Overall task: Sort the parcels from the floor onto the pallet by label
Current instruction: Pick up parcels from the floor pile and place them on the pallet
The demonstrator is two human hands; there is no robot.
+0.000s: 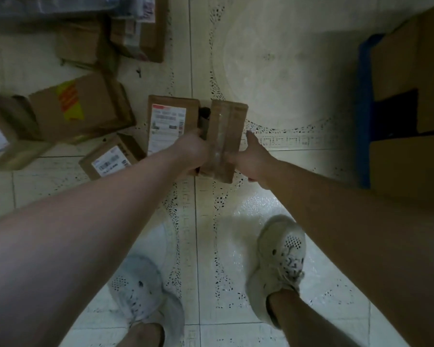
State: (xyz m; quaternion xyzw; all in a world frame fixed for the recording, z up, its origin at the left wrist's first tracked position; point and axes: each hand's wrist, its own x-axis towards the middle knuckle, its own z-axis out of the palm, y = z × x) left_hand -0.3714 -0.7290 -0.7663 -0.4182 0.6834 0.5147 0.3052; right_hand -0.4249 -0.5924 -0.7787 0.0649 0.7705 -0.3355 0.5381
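The floor [273, 71] was pale tile. A blue pallet [363, 108] with big boxes [406, 58] stood on the right. Parcels [85, 106] lay on the left. One brown box [227, 131] was up over the floor. The left hand [193, 151] gripped its left side, and the right hand [253, 159] gripped its right side.

Your left forearm [85, 221] and right forearm [348, 211] are bare; at bottom centre you wear pale shoes [282, 256] with perforated toes, ankles bare.
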